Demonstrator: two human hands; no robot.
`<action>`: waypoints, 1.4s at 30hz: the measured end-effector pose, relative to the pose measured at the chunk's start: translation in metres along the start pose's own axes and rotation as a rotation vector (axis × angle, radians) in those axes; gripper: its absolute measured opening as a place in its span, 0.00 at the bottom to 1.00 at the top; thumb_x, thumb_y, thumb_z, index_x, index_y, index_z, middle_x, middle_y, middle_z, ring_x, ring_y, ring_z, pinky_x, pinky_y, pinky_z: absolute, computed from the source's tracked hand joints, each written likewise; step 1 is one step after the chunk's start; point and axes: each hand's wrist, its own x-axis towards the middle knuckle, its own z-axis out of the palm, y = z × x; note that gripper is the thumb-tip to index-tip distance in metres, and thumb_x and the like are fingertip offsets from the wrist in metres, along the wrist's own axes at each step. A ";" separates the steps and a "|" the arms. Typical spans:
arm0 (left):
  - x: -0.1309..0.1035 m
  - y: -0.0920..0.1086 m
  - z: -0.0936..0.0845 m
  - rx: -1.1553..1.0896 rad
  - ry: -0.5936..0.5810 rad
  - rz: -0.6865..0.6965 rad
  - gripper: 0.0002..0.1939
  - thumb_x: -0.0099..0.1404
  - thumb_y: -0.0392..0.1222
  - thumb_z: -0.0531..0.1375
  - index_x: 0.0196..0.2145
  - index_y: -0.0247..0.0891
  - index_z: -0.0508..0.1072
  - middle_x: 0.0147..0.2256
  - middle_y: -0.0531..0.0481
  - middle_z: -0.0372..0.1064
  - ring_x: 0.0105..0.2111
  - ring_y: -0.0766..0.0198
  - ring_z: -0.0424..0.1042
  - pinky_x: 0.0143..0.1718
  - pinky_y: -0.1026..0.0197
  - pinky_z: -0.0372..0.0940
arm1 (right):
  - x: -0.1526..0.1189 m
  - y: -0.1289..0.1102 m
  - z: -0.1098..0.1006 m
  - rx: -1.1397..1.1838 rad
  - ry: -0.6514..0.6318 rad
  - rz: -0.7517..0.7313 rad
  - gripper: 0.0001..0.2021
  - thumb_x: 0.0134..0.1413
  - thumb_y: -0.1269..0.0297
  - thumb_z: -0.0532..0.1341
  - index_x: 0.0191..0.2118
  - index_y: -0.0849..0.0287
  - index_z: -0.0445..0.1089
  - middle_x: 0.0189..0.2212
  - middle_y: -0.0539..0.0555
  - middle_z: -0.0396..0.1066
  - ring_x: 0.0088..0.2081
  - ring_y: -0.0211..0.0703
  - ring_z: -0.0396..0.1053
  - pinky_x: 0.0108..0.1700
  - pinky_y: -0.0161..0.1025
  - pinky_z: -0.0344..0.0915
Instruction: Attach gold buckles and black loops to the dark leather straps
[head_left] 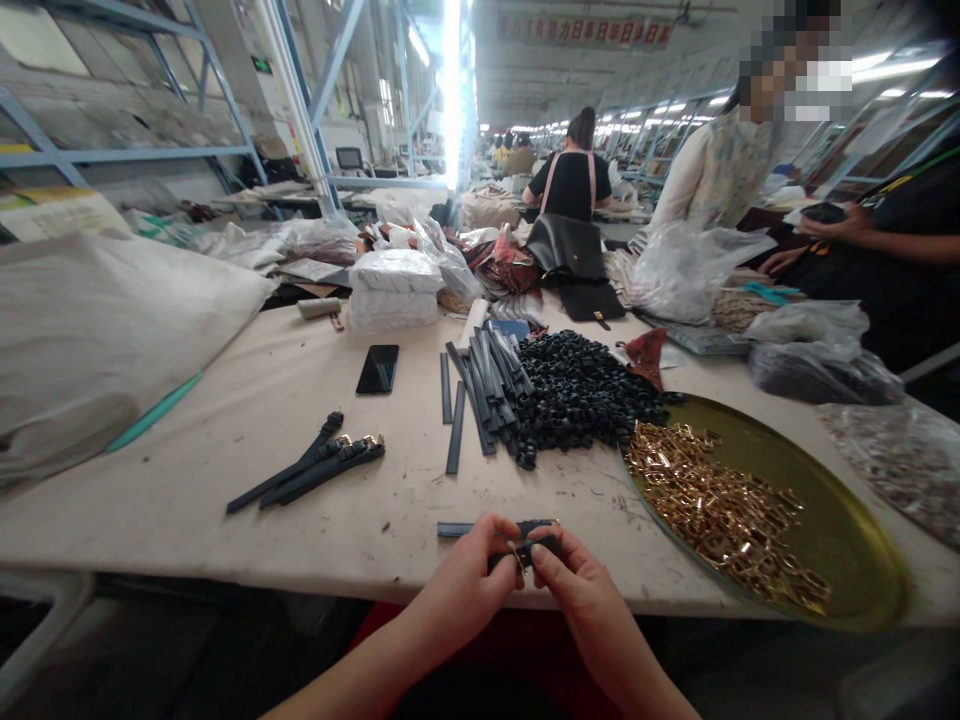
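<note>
Close to the table's front edge, my left hand and my right hand are closed on a short black strap, one from each side. A small gold buckle shows between the fingertips, partly hidden by them. Just behind my hands lies another black strap with a buckle at its right end. To the left rests a small bunch of buckled black straps. Loose flat black strips lie ahead, against a heap of small black loops. Gold buckles are heaped on a round tray at right.
A black phone lies on the table, left of the strips. White plastic-wrapped packs and a black leather bag stand farther back. A large pale sheet covers the left side. Other people stand beyond the table and at right.
</note>
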 end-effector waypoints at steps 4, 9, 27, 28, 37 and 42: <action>0.001 -0.001 -0.001 -0.013 -0.016 -0.053 0.10 0.58 0.38 0.50 0.39 0.36 0.59 0.25 0.55 0.66 0.22 0.70 0.63 0.24 0.68 0.57 | -0.006 -0.002 0.002 0.107 -0.013 0.020 0.16 0.51 0.50 0.54 0.31 0.57 0.70 0.27 0.50 0.68 0.30 0.39 0.60 0.35 0.37 0.57; -0.001 -0.002 -0.001 0.082 -0.022 -0.053 0.11 0.58 0.41 0.51 0.40 0.38 0.60 0.25 0.55 0.66 0.23 0.68 0.63 0.24 0.67 0.57 | -0.007 0.002 0.003 0.180 -0.119 0.121 0.10 0.47 0.57 0.61 0.34 0.56 0.68 0.29 0.49 0.68 0.29 0.37 0.62 0.34 0.34 0.57; -0.006 0.004 -0.007 0.252 0.003 -0.072 0.09 0.54 0.43 0.56 0.33 0.37 0.67 0.31 0.53 0.69 0.32 0.64 0.65 0.32 0.65 0.57 | -0.005 0.002 0.006 0.279 -0.175 0.199 0.13 0.44 0.53 0.62 0.28 0.59 0.66 0.25 0.50 0.66 0.28 0.38 0.62 0.34 0.36 0.59; -0.008 0.006 -0.008 0.191 -0.012 -0.072 0.09 0.54 0.41 0.56 0.33 0.37 0.67 0.31 0.53 0.69 0.32 0.65 0.65 0.33 0.65 0.57 | -0.004 0.002 0.006 0.215 -0.126 0.151 0.14 0.45 0.52 0.61 0.27 0.59 0.65 0.24 0.49 0.65 0.27 0.38 0.61 0.33 0.36 0.58; -0.009 0.002 -0.011 -0.203 -0.207 -0.171 0.11 0.53 0.36 0.55 0.36 0.33 0.67 0.31 0.52 0.68 0.28 0.68 0.66 0.31 0.65 0.60 | -0.001 0.008 -0.007 -0.388 0.044 -0.100 0.11 0.45 0.57 0.60 0.33 0.56 0.61 0.20 0.44 0.59 0.22 0.35 0.57 0.26 0.33 0.55; -0.010 -0.002 -0.012 -0.299 -0.327 -0.266 0.11 0.52 0.39 0.57 0.34 0.32 0.68 0.24 0.52 0.68 0.25 0.69 0.66 0.28 0.66 0.58 | -0.009 0.004 -0.014 -0.526 -0.129 -0.093 0.05 0.46 0.62 0.58 0.27 0.56 0.63 0.17 0.43 0.57 0.20 0.34 0.55 0.24 0.33 0.51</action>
